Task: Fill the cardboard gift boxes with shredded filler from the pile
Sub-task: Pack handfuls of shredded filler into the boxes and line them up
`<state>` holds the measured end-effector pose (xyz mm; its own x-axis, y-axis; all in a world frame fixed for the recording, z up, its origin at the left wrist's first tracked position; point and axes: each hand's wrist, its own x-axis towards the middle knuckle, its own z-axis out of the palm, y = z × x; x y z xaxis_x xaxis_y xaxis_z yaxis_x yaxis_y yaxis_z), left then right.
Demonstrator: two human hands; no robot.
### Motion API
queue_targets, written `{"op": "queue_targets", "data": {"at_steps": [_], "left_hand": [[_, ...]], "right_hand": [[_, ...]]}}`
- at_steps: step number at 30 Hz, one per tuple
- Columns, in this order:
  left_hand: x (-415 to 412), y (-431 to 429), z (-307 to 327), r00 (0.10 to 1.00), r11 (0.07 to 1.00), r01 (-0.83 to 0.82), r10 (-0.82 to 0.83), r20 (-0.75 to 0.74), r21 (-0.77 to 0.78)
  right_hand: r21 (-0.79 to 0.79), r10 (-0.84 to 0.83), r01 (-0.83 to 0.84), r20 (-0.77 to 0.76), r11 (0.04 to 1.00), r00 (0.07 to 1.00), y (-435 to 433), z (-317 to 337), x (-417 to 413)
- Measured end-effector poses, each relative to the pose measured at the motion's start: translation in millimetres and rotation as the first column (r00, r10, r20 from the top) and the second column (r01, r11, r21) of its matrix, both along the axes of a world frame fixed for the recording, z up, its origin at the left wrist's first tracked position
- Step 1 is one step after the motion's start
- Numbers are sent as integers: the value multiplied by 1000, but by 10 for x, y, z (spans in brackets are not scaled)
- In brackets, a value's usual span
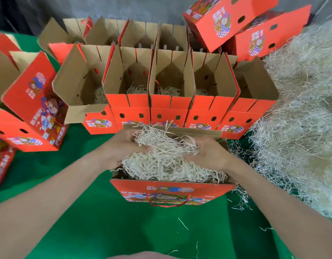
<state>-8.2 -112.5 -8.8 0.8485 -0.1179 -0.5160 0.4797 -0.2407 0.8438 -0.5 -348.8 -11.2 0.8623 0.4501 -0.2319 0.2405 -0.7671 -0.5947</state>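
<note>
Now — left hand [122, 147], right hand [209, 153] around filler [161, 163] in box [135, 187]

We log the nearest open gift box [170, 191] at centre front on the table cloth [105, 221], with a wad of shredded filler [167, 161] in it, gripped by the left hand [122, 146] and right hand [208, 152] from either side. Directly behind stands a front row of open boxes [169, 109], several with filler at the bottom, and a second row [139, 34] behind that. The filler pile [301, 118] lies right of these; closed boxes [227, 19] are stacked at back right, tipped boxes [30, 101] at far left.
</note>
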Motion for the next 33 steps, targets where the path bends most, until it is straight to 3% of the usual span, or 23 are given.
{"op": "queue_targets", "data": {"at_steps": [4,6,9,11,14,17,22,25,26,28,30,33], "left_hand": [[0,-233,-19,993,989,-89,79,-84,-115],[-11,-304,14,988,960,-98,62,-142,-264],[-79,-263,19,993,940,53,-86,-84,-336],[-106,-200,21,992,964,119,-122,0,-239],[-94,47,67,996,992,83,-79,51,-94],[-56,239,105,986,989,146,-146,79,0],[-32,202,157,962,947,229,-256,99,227],[-38,324,143,942,846,229,-317,110,482],[-56,341,136,948,838,217,-303,95,501],[-82,308,132,968,898,181,-234,88,402],[-80,218,164,988,972,126,-141,62,200],[-43,-11,140,975,982,187,-190,-115,-38]], "right_hand": [[54,57,-55,-33,997,998,177,59,-53],[-17,50,-50,26,999,998,327,28,-86],[-86,-92,100,93,991,991,390,-9,-64],[-41,-119,121,42,992,992,327,2,-44],[-54,-102,100,-24,993,995,98,45,7],[53,-152,156,-83,986,985,-99,88,53],[113,-146,156,-95,981,985,-140,153,102],[71,-199,202,-53,977,979,-303,184,133],[57,-215,217,-34,975,976,-334,194,141],[104,-254,259,-54,960,966,-327,213,149],[183,-282,304,-136,935,950,-247,258,153],[273,-246,317,-263,908,933,-27,271,115]]}}
